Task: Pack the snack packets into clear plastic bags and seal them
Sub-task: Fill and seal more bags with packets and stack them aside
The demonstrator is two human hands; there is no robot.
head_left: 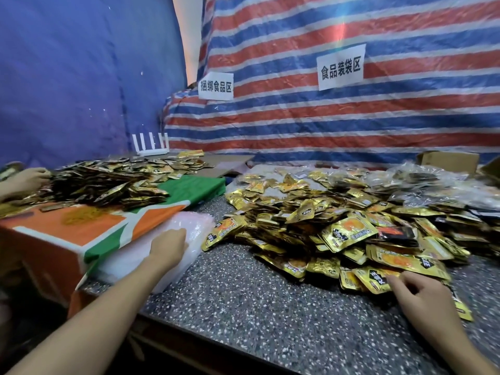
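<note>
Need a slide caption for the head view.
Left hand on clear bag stack, right hand touching gold snack packets on speckled counter.

Two white paper signs carry the only text that reads clearly, both printed in black Chinese characters and stuck on the red, white and blue striped tarp (297, 117) at the back. The smaller sign (216, 86), at about 11 o'clock, reads "捆绑食品区". The larger sign (341, 67), at about 1 o'clock and higher up, reads "食品装袋区". The gold snack packets (349, 234) heaped on the counter at 3 o'clock bear black labels with bold white characters and orange pictures, but the print is too small and blurred to read.
</note>
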